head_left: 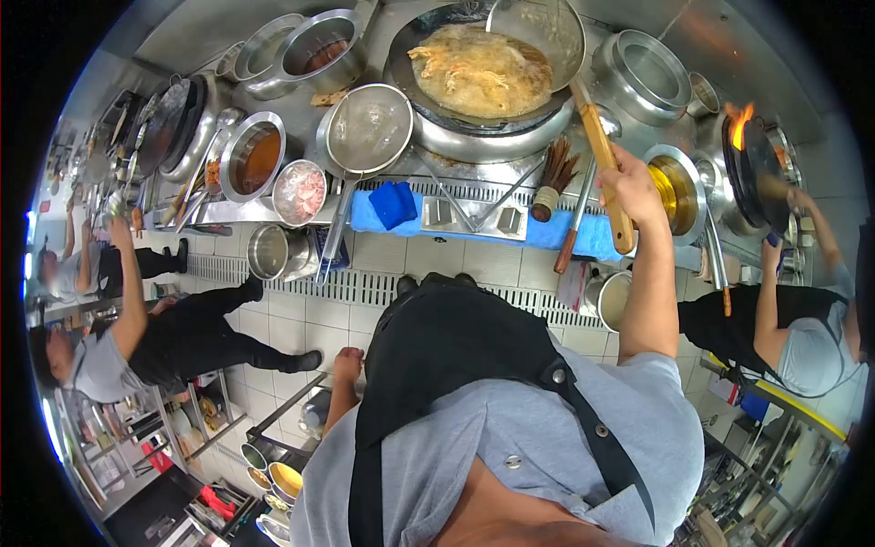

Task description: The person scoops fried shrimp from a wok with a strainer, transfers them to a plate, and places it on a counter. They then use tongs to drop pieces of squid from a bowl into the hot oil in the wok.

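Gripping wooden-handled strainer (552,44) over wok (397,71): right hand (632,187); left hand (348,366) low.

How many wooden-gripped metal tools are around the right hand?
3: the strainer held in the right hand, one with a brown grip over the blue towel to its left, and one with an orange grip right of the oil pot. Others may be hidden.

Floor (287,317): pale square tiles, crossed by slotted drain grating (360,288). Wall (720,55): metal, dull sheen. Metal rack (287,403) lower left; bright light strip (56,436) at left edge.
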`<action>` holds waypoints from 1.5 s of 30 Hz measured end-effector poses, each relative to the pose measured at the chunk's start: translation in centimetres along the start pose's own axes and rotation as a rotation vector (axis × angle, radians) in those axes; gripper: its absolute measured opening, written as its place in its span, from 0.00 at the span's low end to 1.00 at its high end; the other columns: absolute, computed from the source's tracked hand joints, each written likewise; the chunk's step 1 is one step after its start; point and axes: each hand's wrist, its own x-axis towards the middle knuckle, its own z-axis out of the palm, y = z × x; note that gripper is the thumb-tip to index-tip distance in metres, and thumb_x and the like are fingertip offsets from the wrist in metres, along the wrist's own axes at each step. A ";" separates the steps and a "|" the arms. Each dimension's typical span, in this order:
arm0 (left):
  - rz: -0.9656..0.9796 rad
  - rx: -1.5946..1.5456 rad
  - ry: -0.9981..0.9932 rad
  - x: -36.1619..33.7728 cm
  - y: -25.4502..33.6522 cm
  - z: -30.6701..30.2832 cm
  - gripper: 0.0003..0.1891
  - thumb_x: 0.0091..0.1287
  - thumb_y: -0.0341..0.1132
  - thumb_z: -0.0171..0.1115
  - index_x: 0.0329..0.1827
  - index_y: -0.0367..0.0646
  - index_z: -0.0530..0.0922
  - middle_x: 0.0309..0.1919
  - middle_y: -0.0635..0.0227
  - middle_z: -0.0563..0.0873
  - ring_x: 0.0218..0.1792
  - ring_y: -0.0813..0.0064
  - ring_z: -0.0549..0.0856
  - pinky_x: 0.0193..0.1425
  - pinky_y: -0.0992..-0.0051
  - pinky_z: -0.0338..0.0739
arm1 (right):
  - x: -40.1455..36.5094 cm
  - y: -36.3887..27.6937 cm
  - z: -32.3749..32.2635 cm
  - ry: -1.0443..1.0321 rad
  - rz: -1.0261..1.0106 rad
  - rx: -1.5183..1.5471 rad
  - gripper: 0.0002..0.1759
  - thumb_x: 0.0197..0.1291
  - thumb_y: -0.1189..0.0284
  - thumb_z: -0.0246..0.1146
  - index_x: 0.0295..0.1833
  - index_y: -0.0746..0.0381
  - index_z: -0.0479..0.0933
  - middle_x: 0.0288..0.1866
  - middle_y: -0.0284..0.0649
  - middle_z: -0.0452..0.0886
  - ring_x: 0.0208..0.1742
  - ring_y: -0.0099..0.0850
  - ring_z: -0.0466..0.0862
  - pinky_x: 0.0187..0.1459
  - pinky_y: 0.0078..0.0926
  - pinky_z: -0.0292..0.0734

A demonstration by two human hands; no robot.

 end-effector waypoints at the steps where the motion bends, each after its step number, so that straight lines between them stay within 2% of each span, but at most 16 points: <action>1: -0.073 0.053 0.001 -0.2 0.2 0.1 0.11 0.67 0.34 0.67 0.46 0.36 0.81 0.28 0.65 0.86 0.29 0.74 0.87 0.30 0.73 0.79 | 0.2 0.1 -0.4 -0.102 0.043 0.133 0.30 0.63 0.74 0.59 0.73 0.63 0.73 0.32 0.36 0.80 0.22 0.24 0.78 0.24 0.24 0.75; 3: -0.141 0.105 0.000 -0.4 0.5 0.2 0.11 0.67 0.34 0.66 0.45 0.36 0.81 0.28 0.65 0.86 0.28 0.74 0.87 0.30 0.72 0.79 | 0.7 0.1 0.3 -0.140 0.072 0.237 0.29 0.64 0.73 0.59 0.72 0.64 0.73 0.33 0.36 0.80 0.23 0.23 0.78 0.23 0.23 0.74; 5: 0.051 0.137 -0.048 -0.4 0.0 0.1 0.10 0.68 0.33 0.66 0.46 0.36 0.82 0.28 0.65 0.87 0.28 0.74 0.87 0.30 0.72 0.79 | 1.3 0.3 1.1 -0.184 0.104 0.344 0.28 0.65 0.73 0.59 0.72 0.64 0.72 0.33 0.36 0.81 0.23 0.23 0.78 0.22 0.22 0.73; 7: 0.033 0.103 -0.023 0.0 0.9 0.2 0.10 0.68 0.33 0.66 0.46 0.36 0.82 0.29 0.65 0.87 0.29 0.73 0.87 0.30 0.73 0.79 | 2.1 0.6 1.8 -0.273 0.153 0.613 0.21 0.66 0.73 0.63 0.63 0.65 0.77 0.35 0.39 0.83 0.25 0.24 0.81 0.24 0.24 0.76; 13: -0.026 -0.107 0.069 2.6 2.8 0.4 0.11 0.68 0.33 0.66 0.48 0.36 0.82 0.34 0.63 0.89 0.31 0.73 0.88 0.34 0.72 0.81 | 1.4 2.2 5.7 -0.191 0.032 0.586 0.26 0.66 0.76 0.61 0.70 0.65 0.73 0.33 0.37 0.82 0.25 0.25 0.81 0.24 0.24 0.76; 17: 0.253 -0.042 0.191 1.4 7.5 0.7 0.11 0.69 0.34 0.66 0.49 0.35 0.82 0.34 0.61 0.89 0.33 0.72 0.88 0.38 0.70 0.82 | -1.3 1.5 5.1 -0.105 0.004 0.515 0.28 0.66 0.77 0.59 0.73 0.64 0.71 0.33 0.37 0.82 0.24 0.25 0.82 0.24 0.23 0.76; 19: 0.354 0.012 0.232 0.3 12.7 0.7 0.11 0.70 0.34 0.66 0.49 0.35 0.82 0.34 0.61 0.89 0.33 0.71 0.88 0.39 0.70 0.81 | -2.0 1.9 4.7 -0.062 0.018 0.492 0.31 0.65 0.78 0.59 0.76 0.63 0.69 0.33 0.37 0.82 0.24 0.24 0.81 0.24 0.22 0.75; 21: 0.574 0.147 0.341 -1.1 19.5 0.6 0.10 0.70 0.34 0.66 0.48 0.38 0.83 0.33 0.60 0.87 0.31 0.69 0.86 0.39 0.68 0.80 | -2.8 2.4 4.4 -0.020 0.000 0.453 0.33 0.65 0.78 0.59 0.77 0.62 0.68 0.34 0.36 0.82 0.23 0.24 0.81 0.24 0.22 0.76; 23: 0.575 0.184 0.326 -1.1 25.6 0.5 0.08 0.69 0.33 0.67 0.48 0.41 0.84 0.33 0.61 0.86 0.31 0.67 0.84 0.39 0.68 0.79 | -3.8 2.9 4.0 0.022 -0.017 0.409 0.35 0.65 0.78 0.59 0.79 0.61 0.66 0.34 0.36 0.82 0.23 0.24 0.81 0.24 0.22 0.76; 28: 1.222 0.256 0.235 -2.4 46.3 3.4 0.14 0.64 0.31 0.70 0.52 0.44 0.84 0.41 0.64 0.84 0.33 0.65 0.83 0.40 0.69 0.79 | -5.6 2.9 4.4 0.026 -0.007 0.515 0.36 0.65 0.79 0.59 0.81 0.59 0.65 0.34 0.35 0.82 0.23 0.24 0.81 0.24 0.21 0.76; 31: 1.492 0.432 0.229 -0.2 56.5 8.4 0.15 0.63 0.33 0.66 0.54 0.48 0.82 0.50 0.63 0.84 0.46 0.56 0.87 0.47 0.59 0.83 | -6.6 3.5 4.9 0.031 -0.006 0.540 0.38 0.65 0.81 0.60 0.81 0.60 0.63 0.35 0.36 0.82 0.23 0.24 0.81 0.24 0.22 0.76; 33: 1.480 0.633 0.189 2.8 62.1 12.6 0.19 0.65 0.36 0.65 0.60 0.49 0.81 0.57 0.63 0.82 0.58 0.57 0.84 0.59 0.60 0.82 | -7.3 3.6 5.0 0.024 0.002 0.579 0.39 0.64 0.82 0.60 0.82 0.62 0.62 0.35 0.36 0.82 0.23 0.24 0.81 0.26 0.22 0.76; 36: 1.382 0.788 0.186 5.2 67.7 16.7 0.20 0.64 0.33 0.63 0.62 0.50 0.81 0.62 0.63 0.80 0.61 0.57 0.83 0.62 0.60 0.81 | -8.6 3.1 5.3 0.011 0.000 0.641 0.40 0.64 0.83 0.61 0.82 0.63 0.61 0.36 0.37 0.82 0.24 0.25 0.81 0.27 0.22 0.76; 38: 1.217 0.970 0.158 5.9 70.2 18.0 0.23 0.64 0.32 0.62 0.64 0.51 0.81 0.65 0.62 0.78 0.63 0.57 0.83 0.65 0.60 0.80 | -9.1 3.1 5.4 0.002 0.023 0.649 0.39 0.66 0.83 0.60 0.82 0.63 0.60 0.36 0.37 0.81 0.24 0.25 0.81 0.27 0.23 0.76; 41: 1.189 1.173 0.087 7.8 71.6 18.7 0.25 0.65 0.33 0.63 0.67 0.52 0.79 0.64 0.61 0.77 0.64 0.56 0.82 0.66 0.60 0.80 | -9.0 4.3 5.6 -0.008 -0.034 0.653 0.40 0.66 0.82 0.60 0.83 0.62 0.58 0.36 0.40 0.82 0.23 0.26 0.81 0.23 0.24 0.77; 45: 1.244 1.121 0.114 9.5 70.9 16.9 0.24 0.64 0.33 0.63 0.65 0.51 0.79 0.64 0.61 0.78 0.63 0.56 0.82 0.66 0.60 0.80 | -8.2 3.2 5.6 0.021 0.031 0.667 0.40 0.66 0.81 0.59 0.83 0.61 0.58 0.36 0.39 0.82 0.23 0.27 0.81 0.22 0.24 0.76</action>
